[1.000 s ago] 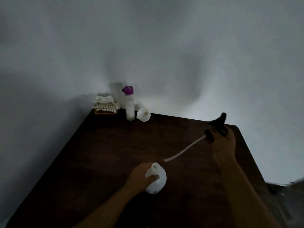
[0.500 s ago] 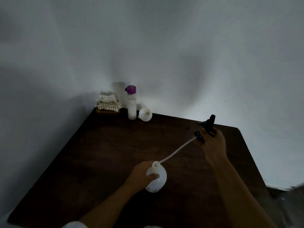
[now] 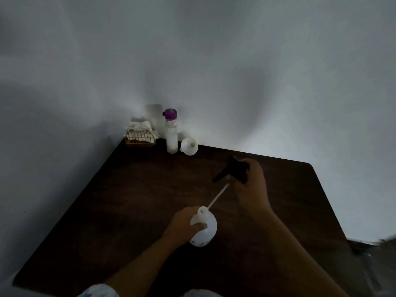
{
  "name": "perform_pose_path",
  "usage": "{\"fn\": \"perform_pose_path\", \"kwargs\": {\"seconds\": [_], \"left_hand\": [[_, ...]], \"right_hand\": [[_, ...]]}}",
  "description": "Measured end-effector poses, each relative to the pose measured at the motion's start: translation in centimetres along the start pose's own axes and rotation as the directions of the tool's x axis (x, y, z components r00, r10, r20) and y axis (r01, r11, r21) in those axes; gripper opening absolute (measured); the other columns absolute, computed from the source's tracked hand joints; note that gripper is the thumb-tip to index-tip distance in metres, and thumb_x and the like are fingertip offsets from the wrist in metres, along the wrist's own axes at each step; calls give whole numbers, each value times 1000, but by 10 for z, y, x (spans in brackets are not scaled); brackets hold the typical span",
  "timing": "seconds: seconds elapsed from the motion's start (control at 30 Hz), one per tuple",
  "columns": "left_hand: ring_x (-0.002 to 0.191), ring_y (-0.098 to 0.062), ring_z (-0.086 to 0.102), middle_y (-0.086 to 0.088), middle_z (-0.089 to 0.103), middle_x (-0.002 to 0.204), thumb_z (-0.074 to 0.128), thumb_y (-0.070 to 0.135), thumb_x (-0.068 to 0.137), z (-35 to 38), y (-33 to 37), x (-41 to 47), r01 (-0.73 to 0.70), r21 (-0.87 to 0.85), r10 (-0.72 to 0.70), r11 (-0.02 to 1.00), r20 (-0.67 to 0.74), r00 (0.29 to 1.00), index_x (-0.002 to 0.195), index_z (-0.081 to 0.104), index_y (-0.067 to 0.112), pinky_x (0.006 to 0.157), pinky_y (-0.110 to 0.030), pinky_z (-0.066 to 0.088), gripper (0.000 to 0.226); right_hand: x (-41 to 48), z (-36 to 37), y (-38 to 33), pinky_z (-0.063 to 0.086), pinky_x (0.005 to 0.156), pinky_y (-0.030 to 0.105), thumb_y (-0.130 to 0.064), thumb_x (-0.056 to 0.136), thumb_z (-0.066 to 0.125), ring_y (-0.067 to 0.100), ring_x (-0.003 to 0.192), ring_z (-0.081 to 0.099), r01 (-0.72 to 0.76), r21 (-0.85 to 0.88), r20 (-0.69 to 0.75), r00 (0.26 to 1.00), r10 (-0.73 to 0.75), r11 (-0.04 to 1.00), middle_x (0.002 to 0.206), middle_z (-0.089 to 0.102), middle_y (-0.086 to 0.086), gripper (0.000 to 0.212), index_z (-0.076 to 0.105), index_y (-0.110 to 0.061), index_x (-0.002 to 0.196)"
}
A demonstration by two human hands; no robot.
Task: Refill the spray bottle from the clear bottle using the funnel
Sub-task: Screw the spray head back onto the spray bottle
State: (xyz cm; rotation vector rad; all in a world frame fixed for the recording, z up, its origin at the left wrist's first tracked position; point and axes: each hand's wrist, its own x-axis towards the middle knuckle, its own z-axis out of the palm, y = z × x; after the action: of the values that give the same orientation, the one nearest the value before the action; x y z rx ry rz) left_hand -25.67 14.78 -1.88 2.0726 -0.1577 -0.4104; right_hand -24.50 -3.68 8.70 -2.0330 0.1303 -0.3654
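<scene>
A white round spray bottle body (image 3: pixel 204 229) stands on the dark wooden table (image 3: pixel 132 202), and my left hand (image 3: pixel 182 224) grips its neck. My right hand (image 3: pixel 251 185) holds the black trigger spray head (image 3: pixel 232 170) above the table. The head's thin white dip tube (image 3: pixel 217 196) slants down, its lower end at the bottle's open mouth. A clear bottle with a purple cap (image 3: pixel 171 131) stands at the far edge by the wall. Beside it on the right a white funnel (image 3: pixel 189 145) lies on its side.
A small wire basket (image 3: pixel 140 138) with crumpled white cloth sits in the far left corner against the wall. The table's right edge runs from far right down to near right, with the floor beyond it. Pale walls stand close behind and to the left.
My right hand has brought the spray head leftward and nearer the bottle. The dip tube's end, clear of the bottle a second ago, is now at the mouth. My left hand stays put.
</scene>
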Motion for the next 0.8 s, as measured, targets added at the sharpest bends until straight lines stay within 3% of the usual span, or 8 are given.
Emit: {"fn": "perform_pose_path", "kwargs": {"seconds": [0.13,0.3,0.43,0.53,0.6,0.7,0.8], "left_hand": [[110,-6,45,2,51,128,68,29,80,2,-1,0,22,24,-22,999,5,1000,128,47,18,91,-20,36,54],[119,-17,46,3,48,127,67,32,81,3,-1,0,116,-34,-116,993,23,993,130,44,15,89,-22,35,57],[110,-11,48,1,52,125,65,31,82,3,2,-3,93,-36,-93,995,-15,996,125,48,17,84,-22,35,48],[102,-3,45,1,54,124,63,30,83,3,1,-5,64,-36,-64,997,-13,998,122,49,20,84,-21,34,42],[105,-4,46,3,54,121,62,29,85,3,0,-6,59,-72,-59,996,1,998,122,49,21,86,-21,35,39],[112,-8,49,8,54,115,58,28,87,3,0,-7,82,-96,-79,992,39,996,118,52,24,92,-25,39,32],[115,-10,49,4,54,123,58,29,87,1,0,-5,90,-58,-87,994,51,995,119,52,25,95,-27,39,33]], "right_hand": [[-18,20,-7,41,69,6,-10,77,71,0,94,45,108,-105,177,980,-88,989,117,34,-9,48,40,-28,108],[-39,41,6,41,77,7,-15,79,69,-1,92,45,239,-192,339,927,-164,952,119,32,-6,42,44,-18,113],[-48,49,16,40,73,4,-15,81,68,-3,87,46,229,-222,361,922,-138,948,122,32,-6,41,45,-15,114],[-52,51,20,41,85,10,-19,81,68,2,100,46,183,-225,359,929,-93,957,128,35,-2,43,43,-19,117],[-55,54,21,43,92,18,-21,81,68,6,107,47,176,-229,350,933,-88,957,131,33,-2,43,44,-20,116],[-61,60,22,40,95,18,-22,80,70,8,111,46,204,-260,341,934,-108,944,134,29,-2,44,44,-20,115],[-65,66,23,40,92,15,-17,76,73,6,111,46,67,-199,219,976,-23,978,131,33,-4,56,41,-21,123]]}}
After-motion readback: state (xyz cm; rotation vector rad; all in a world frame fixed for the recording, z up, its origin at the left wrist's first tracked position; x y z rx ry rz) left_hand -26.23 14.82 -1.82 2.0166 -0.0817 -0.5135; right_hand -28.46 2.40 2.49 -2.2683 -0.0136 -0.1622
